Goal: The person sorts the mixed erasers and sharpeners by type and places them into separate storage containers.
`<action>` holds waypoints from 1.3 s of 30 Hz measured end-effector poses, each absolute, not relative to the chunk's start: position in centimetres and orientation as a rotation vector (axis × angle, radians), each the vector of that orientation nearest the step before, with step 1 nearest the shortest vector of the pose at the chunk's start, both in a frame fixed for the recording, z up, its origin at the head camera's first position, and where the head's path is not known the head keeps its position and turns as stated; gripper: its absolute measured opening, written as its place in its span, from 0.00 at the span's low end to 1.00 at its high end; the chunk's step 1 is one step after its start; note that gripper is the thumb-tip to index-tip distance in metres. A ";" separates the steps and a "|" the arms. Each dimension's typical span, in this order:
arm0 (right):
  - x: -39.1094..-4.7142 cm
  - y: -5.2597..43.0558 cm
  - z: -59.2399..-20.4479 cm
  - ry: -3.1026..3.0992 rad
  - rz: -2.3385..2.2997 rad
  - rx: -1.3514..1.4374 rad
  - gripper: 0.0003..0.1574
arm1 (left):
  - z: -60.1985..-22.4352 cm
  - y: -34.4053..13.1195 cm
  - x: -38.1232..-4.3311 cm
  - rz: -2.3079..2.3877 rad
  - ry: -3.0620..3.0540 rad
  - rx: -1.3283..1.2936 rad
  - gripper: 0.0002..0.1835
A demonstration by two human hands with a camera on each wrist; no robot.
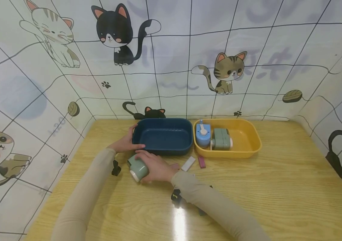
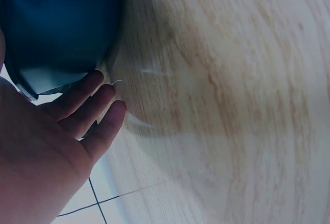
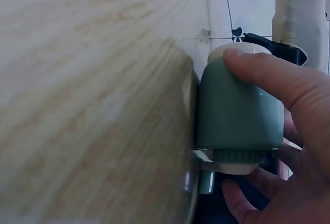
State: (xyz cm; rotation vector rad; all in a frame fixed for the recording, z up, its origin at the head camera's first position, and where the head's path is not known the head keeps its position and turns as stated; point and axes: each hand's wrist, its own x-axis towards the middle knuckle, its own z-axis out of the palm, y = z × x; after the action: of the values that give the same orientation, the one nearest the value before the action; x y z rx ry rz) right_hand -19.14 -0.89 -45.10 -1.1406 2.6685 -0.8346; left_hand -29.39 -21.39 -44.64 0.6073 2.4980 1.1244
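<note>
My left hand (image 1: 126, 142) rests at the left end of a dark blue plastic bin (image 1: 166, 151), its thumb along the front wall and another finger at the far rim. In the left wrist view, three of its fingers reach out fairly straight beside the bin. My right hand (image 1: 158, 168) grips a rounded sage-green toy (image 3: 240, 110) with a cream end, a ribbed collar and a small green peg. The toy (image 1: 140, 168) is tilted, low over the table in front of the bin's left corner. Its exact kind is unclear, and fingers cover part of it.
Right of the blue bin, a yellow bin (image 1: 240, 154) holds a blue toy (image 1: 203, 137) with a white lever and another green toy (image 1: 221, 139). A white block (image 1: 188, 163) and a pink block (image 1: 201, 162) lie in front. Black straps hang at both wrists.
</note>
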 end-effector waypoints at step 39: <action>-19.4 -0.7 -46.5 2.439 -1.095 -0.969 0.66 | -44.9 -21.5 -29.5 1.137 2.488 0.583 0.60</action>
State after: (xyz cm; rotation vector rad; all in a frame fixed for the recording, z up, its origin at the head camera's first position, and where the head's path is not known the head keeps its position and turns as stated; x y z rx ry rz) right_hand -19.42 -0.74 -46.46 -0.9691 2.4388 -1.0951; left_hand -29.50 -21.48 -44.85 0.5832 2.4885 1.1366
